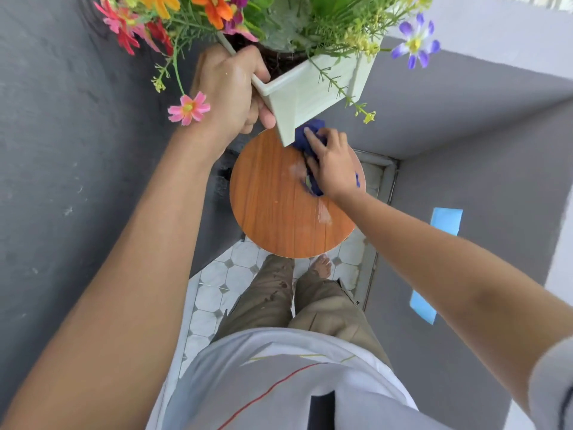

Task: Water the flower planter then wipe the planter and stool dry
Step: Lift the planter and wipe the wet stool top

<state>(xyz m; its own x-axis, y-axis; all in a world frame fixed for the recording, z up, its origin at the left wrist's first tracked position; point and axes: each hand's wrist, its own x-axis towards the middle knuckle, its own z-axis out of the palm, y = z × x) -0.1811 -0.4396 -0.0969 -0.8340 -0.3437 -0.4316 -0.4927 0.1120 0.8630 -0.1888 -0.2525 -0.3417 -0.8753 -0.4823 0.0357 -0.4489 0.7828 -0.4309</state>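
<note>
A pale wooden flower planter (313, 91), full of colourful flowers, is lifted and tilted above the round wooden stool (273, 200). My left hand (232, 88) grips the planter's near left rim and corner. My right hand (330, 162) presses a dark blue cloth (305, 139) flat on the far right part of the stool top, just under the planter's lower corner. Wet streaks show on the stool beside and below the cloth.
Dark grey walls stand close on both sides of the stool. White tiled floor (223, 283) lies under it, with my legs and a bare foot just in front. Blue tape patches (446, 220) are on the right wall. A floor drain channel runs at the right.
</note>
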